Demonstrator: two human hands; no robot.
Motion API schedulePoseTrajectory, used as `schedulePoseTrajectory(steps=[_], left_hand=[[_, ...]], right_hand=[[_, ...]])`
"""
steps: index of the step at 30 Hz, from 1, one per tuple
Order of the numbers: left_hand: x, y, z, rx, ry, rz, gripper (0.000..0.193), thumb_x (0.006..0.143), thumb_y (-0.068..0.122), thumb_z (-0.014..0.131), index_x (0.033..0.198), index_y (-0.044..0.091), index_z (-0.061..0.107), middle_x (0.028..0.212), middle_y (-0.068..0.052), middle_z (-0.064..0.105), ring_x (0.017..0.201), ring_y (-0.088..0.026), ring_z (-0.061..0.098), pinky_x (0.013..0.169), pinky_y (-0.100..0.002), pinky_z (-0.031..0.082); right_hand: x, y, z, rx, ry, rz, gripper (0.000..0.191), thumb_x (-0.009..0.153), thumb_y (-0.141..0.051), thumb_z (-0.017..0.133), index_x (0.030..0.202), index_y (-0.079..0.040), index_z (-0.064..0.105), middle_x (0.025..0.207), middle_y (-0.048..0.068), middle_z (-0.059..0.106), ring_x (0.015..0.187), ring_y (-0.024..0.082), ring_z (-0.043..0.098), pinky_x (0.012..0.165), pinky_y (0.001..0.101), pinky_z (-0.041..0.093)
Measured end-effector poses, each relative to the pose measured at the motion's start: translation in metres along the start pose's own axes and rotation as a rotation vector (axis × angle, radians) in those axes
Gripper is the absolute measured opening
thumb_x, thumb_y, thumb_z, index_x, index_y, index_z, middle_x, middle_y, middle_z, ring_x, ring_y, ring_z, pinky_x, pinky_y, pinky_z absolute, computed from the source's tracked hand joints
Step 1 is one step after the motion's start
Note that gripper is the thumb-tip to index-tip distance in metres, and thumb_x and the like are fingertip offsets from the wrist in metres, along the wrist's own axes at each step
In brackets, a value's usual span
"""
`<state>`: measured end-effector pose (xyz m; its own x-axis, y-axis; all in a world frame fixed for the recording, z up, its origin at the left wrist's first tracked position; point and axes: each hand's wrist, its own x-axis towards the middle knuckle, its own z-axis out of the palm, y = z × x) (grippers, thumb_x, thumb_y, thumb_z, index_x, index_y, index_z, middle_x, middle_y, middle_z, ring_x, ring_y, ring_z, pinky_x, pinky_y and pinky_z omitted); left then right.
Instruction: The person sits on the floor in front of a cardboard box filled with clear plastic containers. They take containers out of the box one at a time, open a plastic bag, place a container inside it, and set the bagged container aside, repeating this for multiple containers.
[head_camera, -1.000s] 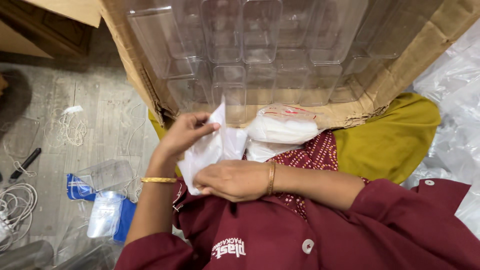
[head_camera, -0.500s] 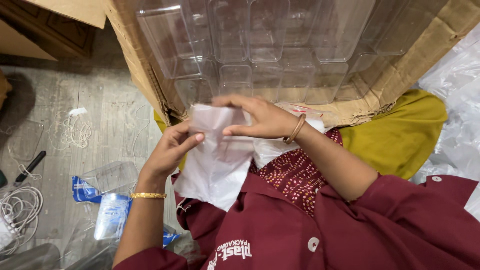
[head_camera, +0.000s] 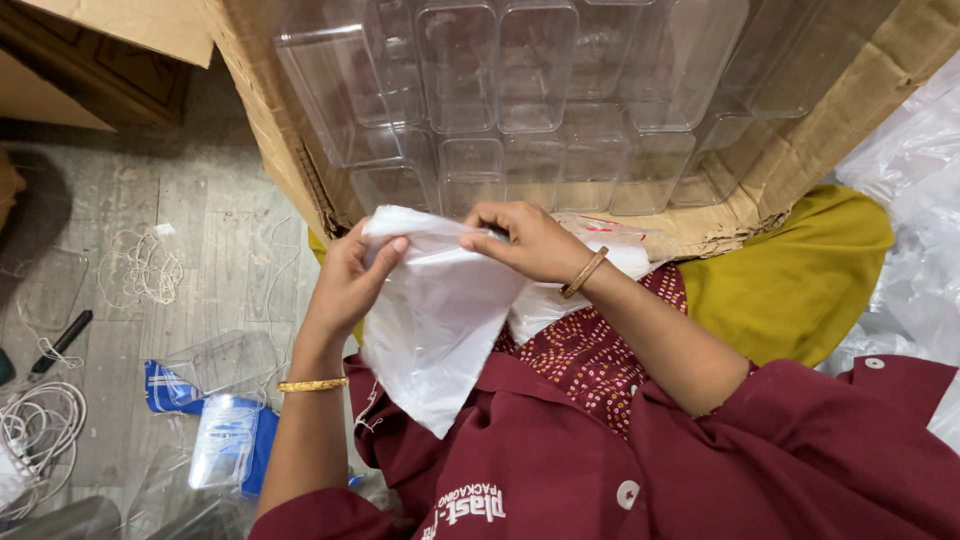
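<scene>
Both my hands hold a thin white plastic bag by its top edge, and it hangs down over my lap. My left hand pinches the left side of the bag's mouth, with a gold bangle on that wrist. My right hand grips the right side of the mouth, also with a bangle on the wrist. More white bags lie bunched behind the right wrist. Just beyond my hands, a cardboard box lies open with several clear plastic containers stacked inside.
On the wooden floor at left lie a clear container, a blue and clear packet, loose string, white cord and a dark tool. Yellow cloth and crumpled clear plastic are at right.
My right hand moved up from my lap to the bag's top edge. Both hands lifted the bag and spread it, so it now hangs longer and wider.
</scene>
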<state>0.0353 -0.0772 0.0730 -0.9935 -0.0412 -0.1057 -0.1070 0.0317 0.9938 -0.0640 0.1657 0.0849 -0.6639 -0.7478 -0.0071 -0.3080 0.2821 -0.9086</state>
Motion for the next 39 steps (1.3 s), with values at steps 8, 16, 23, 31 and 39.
schedulePoseTrajectory(steps=[8,16,23,31,39], left_hand=[[0.011,-0.011,0.029,-0.232,0.192,0.012,0.027,0.093,0.02,0.073,0.112,0.0,0.076,0.102,-0.004,0.076,0.09,-0.01,0.069,0.081,-0.026,0.055],[0.019,-0.023,0.035,-0.439,0.283,0.121,0.024,0.096,0.018,0.078,0.106,-0.004,0.076,0.102,-0.004,0.068,0.093,-0.011,0.063,0.086,-0.026,0.05],[0.03,-0.025,0.054,-0.511,0.337,0.197,0.019,0.091,0.015,0.08,0.096,0.006,0.063,0.108,0.001,0.068,0.087,-0.007,0.055,0.082,-0.023,0.045],[0.031,-0.031,0.065,-0.419,0.162,0.045,0.023,0.102,0.026,0.071,0.103,0.003,0.069,0.081,0.004,0.06,0.071,-0.005,0.049,0.064,-0.021,0.038],[0.033,-0.032,0.06,-0.503,0.15,0.11,0.033,0.095,0.023,0.072,0.12,0.002,0.069,0.101,-0.004,0.075,0.089,-0.008,0.066,0.081,-0.022,0.053]], right_hand=[[0.002,0.01,0.003,0.107,0.104,-0.002,0.019,0.095,-0.021,0.073,0.099,-0.003,0.071,0.083,-0.001,0.068,0.076,0.005,0.057,0.068,0.0246,0.048],[0.0,0.015,0.0,0.209,0.275,0.084,0.015,0.091,-0.016,0.078,0.095,-0.003,0.073,0.084,-0.004,0.07,0.075,0.002,0.056,0.067,0.0216,0.047],[-0.003,0.001,-0.001,-0.047,0.324,0.042,0.018,0.1,-0.017,0.067,0.109,-0.004,0.075,0.086,0.003,0.074,0.075,0.008,0.062,0.069,0.0275,0.052],[-0.004,-0.002,-0.005,-0.062,0.421,-0.082,0.018,0.105,-0.013,0.06,0.116,-0.008,0.074,0.094,0.004,0.077,0.083,0.007,0.068,0.072,0.0269,0.054],[-0.007,0.001,-0.013,0.151,0.365,0.067,0.017,0.1,-0.01,0.066,0.109,0.0,0.076,0.092,0.002,0.075,0.079,0.008,0.065,0.072,0.0241,0.053]])
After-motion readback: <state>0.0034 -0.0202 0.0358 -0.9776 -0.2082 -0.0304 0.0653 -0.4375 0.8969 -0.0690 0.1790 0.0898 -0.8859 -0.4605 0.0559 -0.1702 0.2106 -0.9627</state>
